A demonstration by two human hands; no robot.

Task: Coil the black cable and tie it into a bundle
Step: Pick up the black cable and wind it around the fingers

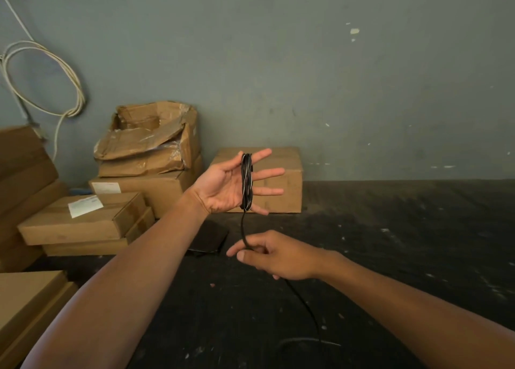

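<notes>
Your left hand (pixel 223 187) was held up at the centre of the frame, palm turned toward you, its fingers (pixel 267 172) straight and spread, pointing toward the right of the frame. The black cable (pixel 246 184) was wound round those four fingers in several tight turns, so the coil stood as a narrow upright band crossing the fingers at right angles, its long axis running top to bottom in the picture. From the bottom of that coil a single strand dropped almost straight down to your right hand (pixel 274 257), which sat just below and slightly right of the left, well under the coil. That right hand had its thumb and fingers curled in around the strand, pinching it. Beyond the right hand the loose cable tail (pixel 306 310) ran down toward the lower centre of the frame and lay on the dark floor (pixel 390 257). So the free length lay below the coil, and the right hand was the one placed to carry it: the next turn looked to need lifting that strand up and over the spread fingers along the band's own line. Cardboard boxes (pixel 262 184) stood behind against the wall (pixel 334 76).
</notes>
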